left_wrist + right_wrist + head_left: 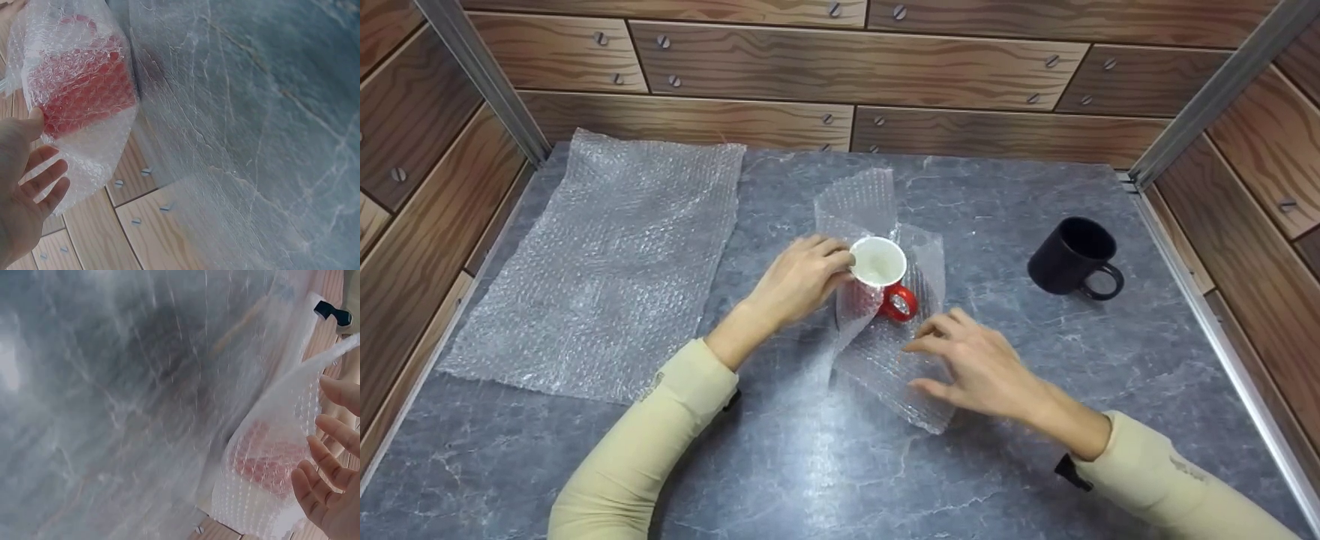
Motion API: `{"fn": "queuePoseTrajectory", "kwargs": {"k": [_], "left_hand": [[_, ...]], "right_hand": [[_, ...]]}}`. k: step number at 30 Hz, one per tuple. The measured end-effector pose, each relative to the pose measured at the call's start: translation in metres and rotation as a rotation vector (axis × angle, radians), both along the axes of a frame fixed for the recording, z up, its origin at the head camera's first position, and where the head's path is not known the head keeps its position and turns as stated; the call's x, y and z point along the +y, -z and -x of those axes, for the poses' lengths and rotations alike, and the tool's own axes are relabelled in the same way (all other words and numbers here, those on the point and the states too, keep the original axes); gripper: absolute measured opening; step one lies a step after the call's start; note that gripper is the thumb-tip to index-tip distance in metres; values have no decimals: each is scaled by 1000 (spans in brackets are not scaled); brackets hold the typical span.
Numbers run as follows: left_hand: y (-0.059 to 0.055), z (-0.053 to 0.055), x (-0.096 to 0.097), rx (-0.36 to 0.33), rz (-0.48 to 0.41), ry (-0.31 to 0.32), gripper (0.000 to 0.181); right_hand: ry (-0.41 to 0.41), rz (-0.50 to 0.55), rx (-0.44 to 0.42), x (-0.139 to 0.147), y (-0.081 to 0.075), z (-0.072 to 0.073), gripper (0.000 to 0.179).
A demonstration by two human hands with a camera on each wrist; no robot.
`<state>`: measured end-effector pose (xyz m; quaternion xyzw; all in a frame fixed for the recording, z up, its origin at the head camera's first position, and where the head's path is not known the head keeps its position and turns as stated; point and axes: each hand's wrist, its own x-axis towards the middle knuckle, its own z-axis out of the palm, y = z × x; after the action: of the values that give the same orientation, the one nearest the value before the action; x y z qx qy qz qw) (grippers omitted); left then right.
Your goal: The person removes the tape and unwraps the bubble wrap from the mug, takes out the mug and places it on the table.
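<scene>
In the head view a red mug (901, 302) with a white inside stands on a sheet of bubble wrap (896, 375), its handle toward the person. Part of the sheet covers the mug's left side; the red shows through the bubbles (84, 93) in the left wrist view. At the mug's left rim my left hand (802, 277) pinches mug and wrap with thumb and forefinger, the other fingers spread loose. My right hand (979, 364) hovers over the sheet's near right side, fingers apart and slightly bent, holding nothing.
A second, larger sheet of bubble wrap (615, 270) lies flat on the left of the grey marbled table (997, 480). On the right stands a black mug (1069, 259), handle toward the right. Wood-patterned panels (855, 67) and metal posts (1207, 97) bound the table.
</scene>
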<state>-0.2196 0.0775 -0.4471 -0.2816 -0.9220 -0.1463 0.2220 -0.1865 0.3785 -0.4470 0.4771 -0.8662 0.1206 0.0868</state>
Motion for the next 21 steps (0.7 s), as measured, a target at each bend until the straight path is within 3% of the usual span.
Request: {"fn": "queuePoseTrajectory", "kwargs": {"k": [21], "left_hand": [[1, 1, 0, -3, 10, -9, 21]], "right_hand": [[52, 34, 241, 17, -15, 29, 43]]}}
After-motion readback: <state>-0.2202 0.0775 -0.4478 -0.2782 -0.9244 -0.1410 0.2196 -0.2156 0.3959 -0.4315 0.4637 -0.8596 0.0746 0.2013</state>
